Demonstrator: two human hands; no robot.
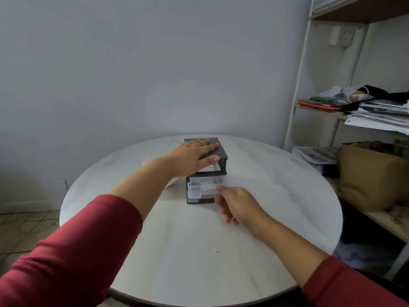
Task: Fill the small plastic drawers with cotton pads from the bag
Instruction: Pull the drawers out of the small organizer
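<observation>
From my remote station I see the left hand (194, 157) lying flat, fingers spread, palm down on the dark top of the small drawer unit (208, 171), which stands at about 12 o'clock from table (155, 251) centre, toward the far edge. A clear plastic drawer (200, 191) projects from the unit's front toward 6 o'clock; I cannot make out its contents through the translucent wall. The right hand (238, 206), at 4 o'clock from the unit, has its fingertips closed on the drawer's front right corner; motion blur obscures the exact contact. Both red sleeves are cut off by the lower frame edge. At 3 o'clock, a shelf rack (314, 120) holds stacked papers and a brown paper bag (365, 176); no printing there is legible.
</observation>
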